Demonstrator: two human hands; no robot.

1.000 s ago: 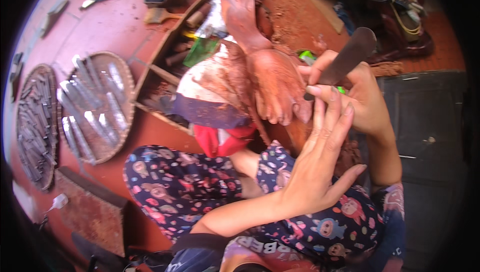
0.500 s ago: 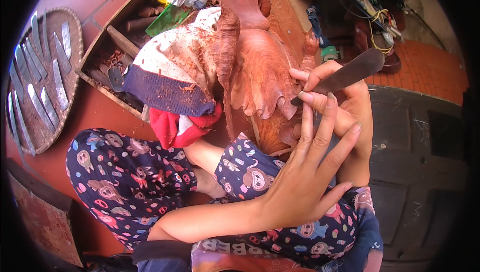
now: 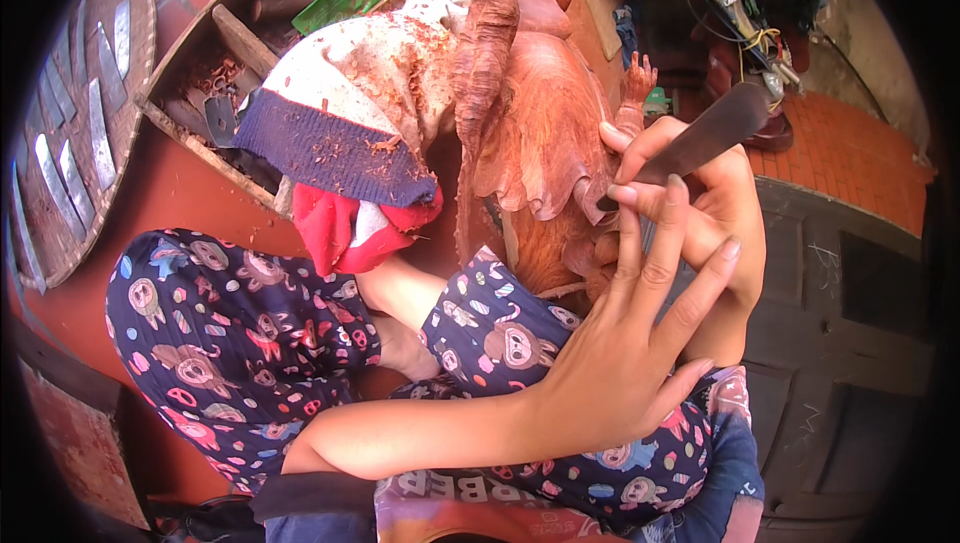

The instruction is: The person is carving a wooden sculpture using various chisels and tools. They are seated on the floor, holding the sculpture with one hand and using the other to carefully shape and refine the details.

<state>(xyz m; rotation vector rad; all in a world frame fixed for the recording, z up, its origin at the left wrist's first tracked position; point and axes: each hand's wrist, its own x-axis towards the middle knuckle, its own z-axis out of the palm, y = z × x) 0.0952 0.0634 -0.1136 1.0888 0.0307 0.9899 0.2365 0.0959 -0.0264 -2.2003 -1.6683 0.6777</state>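
My right hand (image 3: 735,208) grips a dark flat scraper blade (image 3: 705,133), its broad end pointing up to the right. The blade's narrow end lies at the hem of a reddish carved wooden figure (image 3: 545,113), by the folds of its robe. My left hand (image 3: 625,353) crosses in from the left with fingers stretched and spread, fingertips overlapping the right hand. A greyish sliver shows between its fingers; I cannot tell what it is. A small carved hand (image 3: 640,78) rises beside the robe. White, navy and red cloth (image 3: 350,108), covered in shavings, drapes the figure's left side.
A round woven tray (image 3: 130,133) with several metal blades lies at the far left. Beside it a wooden box (image 3: 205,178) holds tools, shavings and a green piece (image 3: 340,5). Tangled cords (image 3: 760,38) sit at the upper right. A dark panelled board (image 3: 815,343) lies right of my knees.
The view has shifted, so the tray sits further left and the hands slightly further right. My grip on the scraper stays the same, its narrow end still by the hem.
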